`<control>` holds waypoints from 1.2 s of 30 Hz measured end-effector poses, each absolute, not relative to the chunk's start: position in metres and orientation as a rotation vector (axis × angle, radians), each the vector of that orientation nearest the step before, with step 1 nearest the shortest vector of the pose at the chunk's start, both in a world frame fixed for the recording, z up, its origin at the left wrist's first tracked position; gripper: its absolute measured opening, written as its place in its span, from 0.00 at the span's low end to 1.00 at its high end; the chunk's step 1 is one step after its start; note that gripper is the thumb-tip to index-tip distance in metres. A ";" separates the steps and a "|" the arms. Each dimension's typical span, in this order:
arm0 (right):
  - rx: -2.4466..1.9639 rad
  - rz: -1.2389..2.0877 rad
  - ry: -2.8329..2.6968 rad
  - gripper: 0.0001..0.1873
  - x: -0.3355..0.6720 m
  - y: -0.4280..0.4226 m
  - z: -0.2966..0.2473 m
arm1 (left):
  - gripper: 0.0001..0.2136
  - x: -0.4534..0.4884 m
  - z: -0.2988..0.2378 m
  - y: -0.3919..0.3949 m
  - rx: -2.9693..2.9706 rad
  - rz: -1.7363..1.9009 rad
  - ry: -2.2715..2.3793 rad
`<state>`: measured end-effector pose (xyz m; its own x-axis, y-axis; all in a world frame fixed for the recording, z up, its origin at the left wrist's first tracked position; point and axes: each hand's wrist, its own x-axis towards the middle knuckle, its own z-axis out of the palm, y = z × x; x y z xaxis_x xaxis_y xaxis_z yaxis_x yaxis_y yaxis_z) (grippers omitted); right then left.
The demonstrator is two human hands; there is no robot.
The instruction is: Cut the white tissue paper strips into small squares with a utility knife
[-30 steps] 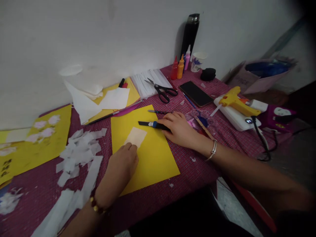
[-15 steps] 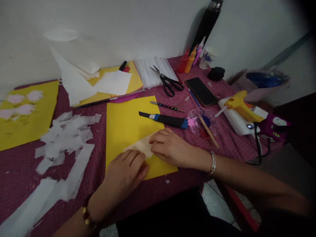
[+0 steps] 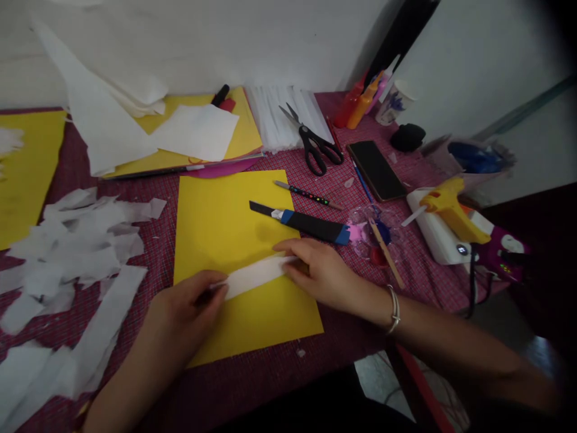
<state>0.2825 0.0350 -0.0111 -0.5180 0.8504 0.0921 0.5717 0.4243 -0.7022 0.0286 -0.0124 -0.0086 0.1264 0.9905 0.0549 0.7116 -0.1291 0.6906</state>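
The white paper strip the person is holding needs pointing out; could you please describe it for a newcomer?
On the plaid tablecloth, find the yellow sheet nearest the person. Across its middle, the white paper strip runs between the left grip and the right grip. Unlike the loose white pieces heaped to the left, it is held at both ends.

Wearing a thin silvery bangle (image 3: 395, 310), looking doubled, on the right wrist (image 3: 381, 305). Showing a small gold-coloured bit (image 3: 83, 409) beside the left wrist (image 3: 133, 370). Baring both forearms (image 3: 451, 340). Wearing dark cloth (image 3: 311, 397) across the lap.
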 end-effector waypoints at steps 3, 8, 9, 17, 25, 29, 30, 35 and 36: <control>-1.259 0.854 -2.255 0.19 0.280 0.037 -0.012 | 0.06 0.029 -0.009 -0.012 1.927 0.679 1.679; -1.259 0.801 -2.285 0.19 0.277 0.039 -0.013 | 0.07 0.029 -0.010 -0.013 1.953 0.651 1.675; -1.258 0.793 -2.293 0.19 0.276 0.039 -0.013 | 0.08 0.028 -0.010 -0.013 1.961 0.648 1.670; -1.248 0.762 -2.331 0.19 0.274 0.040 -0.014 | 0.12 0.022 -0.017 -0.020 2.098 0.326 1.721; -1.410 0.855 -2.451 0.14 0.278 0.048 0.004 | 0.12 0.017 -0.017 -0.018 2.043 0.238 1.734; -1.420 0.809 -2.538 0.04 0.277 0.050 0.006 | 0.11 0.015 -0.013 -0.012 1.944 0.295 1.682; -1.405 0.773 -2.562 0.03 0.276 0.050 0.004 | 0.11 0.015 -0.011 -0.010 1.922 0.306 1.677; -1.309 0.543 -2.705 0.05 0.274 0.047 -0.006 | 0.13 0.016 -0.007 -0.006 1.859 0.286 1.697; -1.298 0.501 -2.725 0.05 0.274 0.046 -0.007 | 0.13 0.015 -0.008 -0.005 1.864 0.281 1.690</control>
<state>0.2737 0.0464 -0.0070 -0.6373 0.7678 -0.0653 0.7409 0.5873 -0.3259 0.0155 -0.0054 -0.0075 0.1665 0.9580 -0.2333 0.8308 -0.0089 0.5565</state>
